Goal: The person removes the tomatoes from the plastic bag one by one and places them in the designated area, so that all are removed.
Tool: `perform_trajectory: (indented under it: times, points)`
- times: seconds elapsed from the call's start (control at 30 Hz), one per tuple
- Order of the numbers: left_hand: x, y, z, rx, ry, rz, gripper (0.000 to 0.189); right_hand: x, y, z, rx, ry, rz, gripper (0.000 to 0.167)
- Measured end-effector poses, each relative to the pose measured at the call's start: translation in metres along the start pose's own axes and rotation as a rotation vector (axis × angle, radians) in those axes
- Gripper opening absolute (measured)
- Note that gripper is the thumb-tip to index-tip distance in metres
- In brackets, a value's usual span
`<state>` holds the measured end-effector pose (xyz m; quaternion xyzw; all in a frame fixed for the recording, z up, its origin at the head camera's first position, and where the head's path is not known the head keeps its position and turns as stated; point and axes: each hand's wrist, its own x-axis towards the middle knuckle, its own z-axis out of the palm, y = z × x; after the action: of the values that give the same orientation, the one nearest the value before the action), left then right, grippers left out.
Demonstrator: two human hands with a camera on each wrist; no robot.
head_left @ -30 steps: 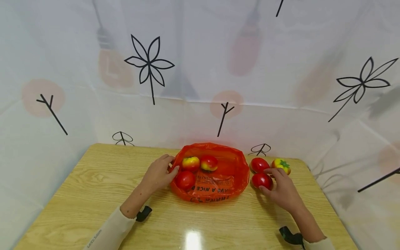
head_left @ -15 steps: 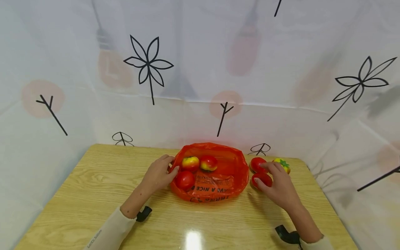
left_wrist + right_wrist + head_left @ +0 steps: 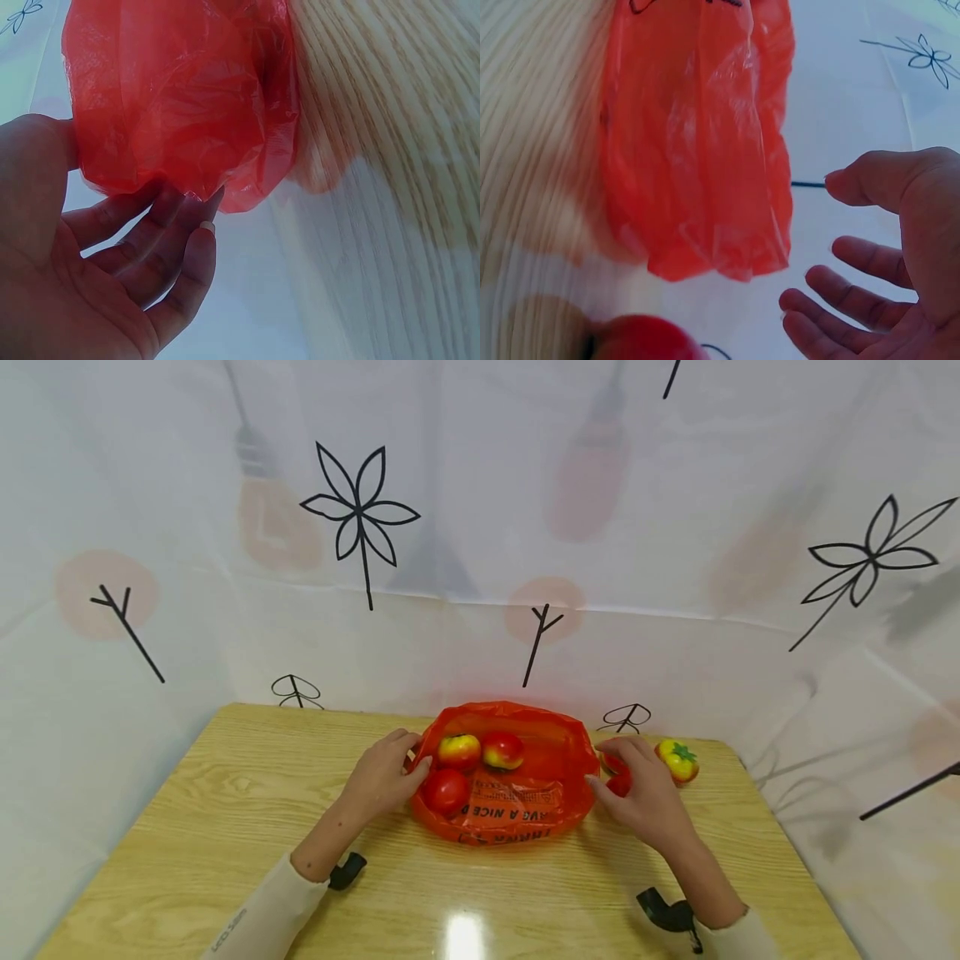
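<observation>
A red plastic carrier bag (image 3: 562,752) lies mouth-up near the far edge of the wood-grain table (image 3: 247,827), its black print upside down from this side: "AVE A NICE D" can be read, with "THANK" on the nearer line and smaller lettering — too fine to make out — above. The left hand (image 3: 382,781) grips the bag's left rim, thumb and bent fingers on the plastic. The right hand (image 3: 645,793) is relaxed and holds nothing, fingers spread apart in the right wrist view, close to the bag's right side and over two glossy red fruits (image 3: 617,786) that it partly hides.

Inside the bag, toward the left, sit a yellow-and-red fruit (image 3: 459,752), a red fruit with a yellow underside (image 3: 504,750) just right of it, and a round red fruit (image 3: 447,792) nearer. Outside, at far right, rests a yellow-and-red fruit with a green calyx (image 3: 677,762). The left sleeve (image 3: 270,910) carries dark lettering — too blurred to read for certain.
</observation>
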<state>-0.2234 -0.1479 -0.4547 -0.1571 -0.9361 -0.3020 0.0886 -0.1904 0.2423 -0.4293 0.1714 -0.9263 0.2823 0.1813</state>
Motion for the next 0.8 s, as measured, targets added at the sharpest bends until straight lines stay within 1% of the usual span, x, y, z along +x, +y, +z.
perform_trajectory:
  times: [0.27, 0.43, 0.57, 0.8]
  points:
    - [0.000, -0.002, 0.001, 0.008, 0.004, 0.011, 0.027, 0.009, -0.009, 0.011, 0.022, -0.018, -0.014, 0.044]
    - [0.000, -0.002, 0.001, 0.002, 0.005, 0.017, 0.027, 0.012, -0.015, 0.015, 0.045, -0.037, 0.002, 0.043]
    - [0.000, -0.002, 0.001, -0.003, 0.004, 0.016, 0.026, 0.014, -0.019, 0.019, 0.046, -0.042, 0.007, 0.042]
    - [0.000, -0.002, 0.001, 0.009, 0.005, 0.013, 0.026, 0.021, -0.026, 0.025, 0.068, -0.058, -0.008, 0.040]
